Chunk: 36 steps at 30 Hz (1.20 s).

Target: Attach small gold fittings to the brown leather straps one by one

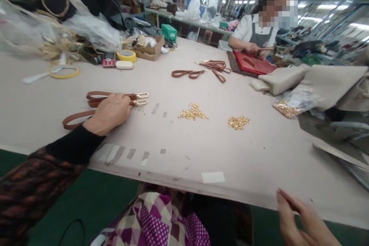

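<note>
My left hand [111,112] lies over brown leather wrist straps [75,117] on the left of the table, its fingers curled around one of them. Two gold snap hooks [142,95] stick out past the fingers, pointing right. How the fingertips meet the strap is hidden. At the lower right, my right hand [300,215] is just over the table's front edge, thumb and forefinger brought together at the tips. Whatever they pinch, if anything, is too small and blurred to name. Small gold metal pieces lie in a left pile [193,112] and a right pile [238,122].
More brown straps [213,66] lie at the table's far side. Yellow tape [126,55], a cardboard box [150,48] and plastic bags crowd the back left. Opposite, a co-worker [255,34] handles a red piece [253,62]. A bag of gold pieces [288,107] lies right.
</note>
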Tool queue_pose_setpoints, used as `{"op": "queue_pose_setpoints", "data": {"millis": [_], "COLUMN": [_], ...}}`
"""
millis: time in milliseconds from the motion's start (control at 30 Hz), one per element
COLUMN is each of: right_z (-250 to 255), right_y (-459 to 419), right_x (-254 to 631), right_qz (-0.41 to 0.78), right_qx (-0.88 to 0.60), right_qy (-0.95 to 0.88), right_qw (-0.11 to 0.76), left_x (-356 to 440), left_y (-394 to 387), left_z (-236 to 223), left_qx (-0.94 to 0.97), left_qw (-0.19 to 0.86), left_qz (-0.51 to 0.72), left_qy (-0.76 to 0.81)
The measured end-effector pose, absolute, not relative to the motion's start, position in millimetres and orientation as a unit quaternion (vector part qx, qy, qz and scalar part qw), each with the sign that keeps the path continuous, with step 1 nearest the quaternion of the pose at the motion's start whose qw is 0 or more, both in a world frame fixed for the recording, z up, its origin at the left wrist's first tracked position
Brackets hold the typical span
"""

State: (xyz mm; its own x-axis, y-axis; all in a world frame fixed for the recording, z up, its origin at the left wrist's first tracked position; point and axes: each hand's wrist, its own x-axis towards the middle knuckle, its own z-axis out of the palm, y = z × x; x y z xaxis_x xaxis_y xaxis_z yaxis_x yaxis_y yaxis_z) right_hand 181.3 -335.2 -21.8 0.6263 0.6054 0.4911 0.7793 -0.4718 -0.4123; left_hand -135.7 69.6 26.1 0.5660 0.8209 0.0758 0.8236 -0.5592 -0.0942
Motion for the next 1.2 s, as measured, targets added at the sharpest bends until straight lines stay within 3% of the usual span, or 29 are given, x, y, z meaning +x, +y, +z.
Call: {"op": "queue_pose_setpoints", "data": {"millis": [167,400,600,800,1000,1200], "right_z": [-10.7,-20.6,-31.4,-37.9,-35.9,-31.5], "right_y": [-212.6,-89.0,-59.4,-57.7,-56.5,-69.6], "right_x": [166.3,155.3,154.1,154.8,154.9,164.3], "right_qz": [-0.039,-0.005,-0.048,-0.073,-0.047,-0.023], "right_qx": [-0.716,-0.729,-0.729,-0.674,-0.677,-0.699], "right_qy": [-0.650,-0.654,-0.659,-0.707,-0.711,-0.679], "right_qw": [0.252,0.203,0.179,0.202,0.184,0.223], "left_x": [-123.3,-66.8,-7.3,10.9,-1.8,-0.4], "left_y": [65.8,40.7,26.4,23.9,34.9,39.0], "left_z": [33.7,58.8,43.0,17.2,19.4,7.2], "left_qx": [-0.877,-0.696,-0.536,-0.492,-0.535,-0.540], "left_qw": [-0.032,-0.557,-0.765,-0.807,-0.747,-0.739], "left_qz": [-0.088,-0.267,-0.268,-0.244,-0.278,-0.278], "left_qy": [-0.471,-0.366,-0.237,-0.217,-0.280,-0.291]}}
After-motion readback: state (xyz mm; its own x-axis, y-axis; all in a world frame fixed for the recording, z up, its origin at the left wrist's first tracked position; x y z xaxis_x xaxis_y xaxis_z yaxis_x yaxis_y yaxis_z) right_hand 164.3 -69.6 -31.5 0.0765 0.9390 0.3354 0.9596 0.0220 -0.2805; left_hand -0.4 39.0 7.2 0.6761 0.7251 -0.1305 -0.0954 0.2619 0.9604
